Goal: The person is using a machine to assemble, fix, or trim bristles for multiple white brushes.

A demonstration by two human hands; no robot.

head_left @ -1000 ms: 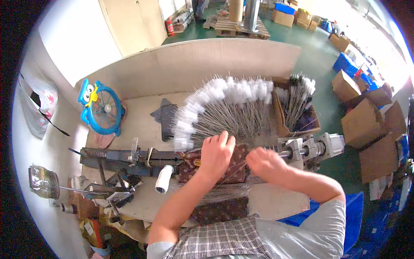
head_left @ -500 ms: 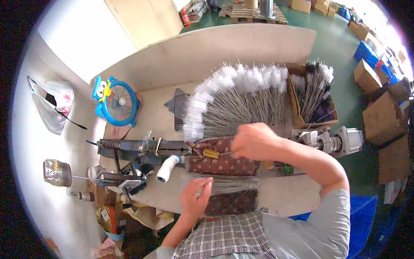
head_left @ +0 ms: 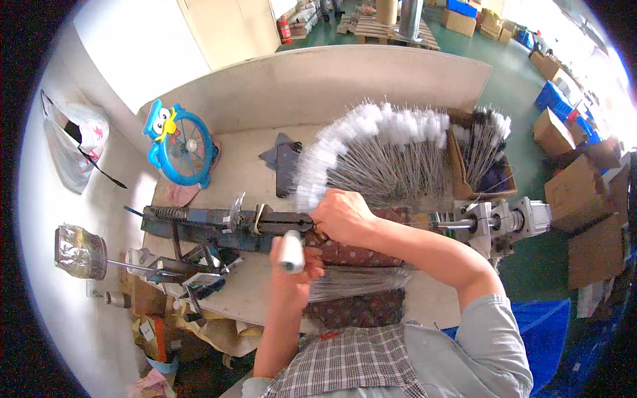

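Observation:
My right hand (head_left: pixel 342 215) is closed, fingertips pointing down by the end of the dark metal clamp (head_left: pixel 279 222); whatever it pinches is hidden beneath the fingers. My left hand (head_left: pixel 286 272), somewhat blurred, is at the white cylindrical handle (head_left: pixel 290 253), fingers curled against it from below and beside. Under my right wrist lies a brown dotted cloth (head_left: pixel 352 253). A bundle of thin wires (head_left: pixel 358 282) rests nearer me, just right of my left hand. Behind my right hand spreads a large fan of white-bristled wire brushes (head_left: pixel 391 152).
A cardboard box (head_left: pixel 488 189) of dark and white brushes stands right of the fan. A motor-like machine (head_left: pixel 511 219) sits at the right edge. A blue toy-shaped fan (head_left: pixel 179 149) stands back left. Metal lever parts (head_left: pixel 192 268) stick out at left. A low panel (head_left: pixel 318 76) borders the table.
My right hand has come left, from over the dotted cloth to the clamp's end. My left hand has moved up to the white handle, which now stands more upright. The view has shifted slightly.

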